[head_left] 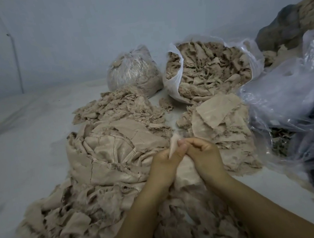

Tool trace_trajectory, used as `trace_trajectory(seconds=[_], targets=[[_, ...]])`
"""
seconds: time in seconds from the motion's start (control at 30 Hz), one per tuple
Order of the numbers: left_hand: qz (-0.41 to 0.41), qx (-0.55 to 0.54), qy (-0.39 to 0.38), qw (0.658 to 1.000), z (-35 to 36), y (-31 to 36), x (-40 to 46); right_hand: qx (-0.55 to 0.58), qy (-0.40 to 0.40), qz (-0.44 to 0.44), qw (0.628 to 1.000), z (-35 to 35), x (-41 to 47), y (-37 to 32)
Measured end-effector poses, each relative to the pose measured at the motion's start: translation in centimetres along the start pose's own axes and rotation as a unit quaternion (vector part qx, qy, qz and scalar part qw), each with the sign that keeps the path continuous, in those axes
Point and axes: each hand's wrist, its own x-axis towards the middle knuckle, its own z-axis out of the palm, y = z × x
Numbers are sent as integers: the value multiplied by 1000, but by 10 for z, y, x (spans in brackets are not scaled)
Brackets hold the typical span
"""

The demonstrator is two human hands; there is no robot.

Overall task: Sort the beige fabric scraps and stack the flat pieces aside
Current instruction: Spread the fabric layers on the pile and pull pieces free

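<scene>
I see both hands meeting over the heap: my left hand and right hand each pinch one small pale beige fabric scrap, fingers curled round it. Beyond the right hand lies a stack of flat beige mesh pieces. Left of the left hand spreads a crumpled beige fabric pile. Farther off stands an open white plastic bag of scraps.
</scene>
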Motion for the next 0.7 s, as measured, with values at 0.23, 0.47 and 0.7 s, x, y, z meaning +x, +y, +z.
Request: trace_trajectory(seconds=[0.23, 0.47, 0.7], targets=[[0, 6, 125, 992, -25, 12, 0, -108, 116, 39, 987, -38, 4, 2], [-1, 17, 47, 999, -24, 21, 0, -71, -226, 120, 964, -23, -16, 2], [-24, -52, 133, 989, -37, 22, 7, -243, -387, 108, 883, -42, -6, -3]])
